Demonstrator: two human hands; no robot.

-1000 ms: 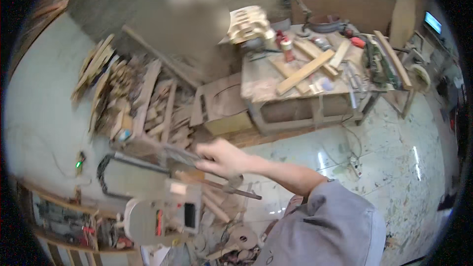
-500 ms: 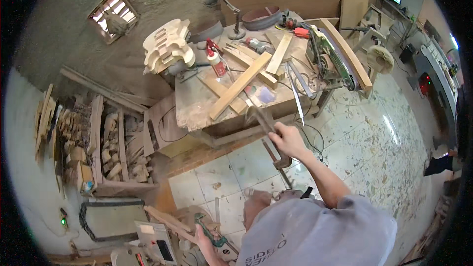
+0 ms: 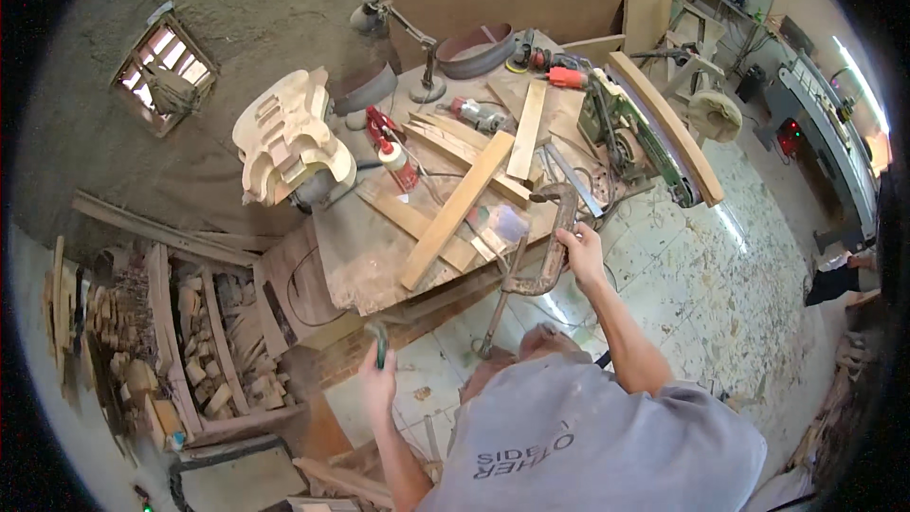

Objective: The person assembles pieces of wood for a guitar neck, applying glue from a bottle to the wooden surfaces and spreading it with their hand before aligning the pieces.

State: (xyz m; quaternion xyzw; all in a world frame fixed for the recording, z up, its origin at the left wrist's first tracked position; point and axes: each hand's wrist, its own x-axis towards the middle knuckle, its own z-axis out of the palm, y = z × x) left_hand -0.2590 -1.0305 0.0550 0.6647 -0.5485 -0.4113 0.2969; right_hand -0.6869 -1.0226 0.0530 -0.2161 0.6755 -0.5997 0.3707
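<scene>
My right hand grips a big rusty C-clamp by its frame, just off the front edge of the wooden workbench. The clamp's long screw hangs down toward the floor. My left hand is raised lower left, closed around a small dark green handle; the rest of that tool is hidden. A long pale plank lies slantwise on the bench close to the clamp.
The bench holds several planks, a red-capped glue bottle, a desk lamp, a stack of carved wooden bodies and a green machine. Wood offcuts fill racks at left. Another person's hand shows far right.
The view swung from the floor clutter at left to the bench. My left hand rose from the low tools holding the green handle. The clamp moved nearer the bench edge.
</scene>
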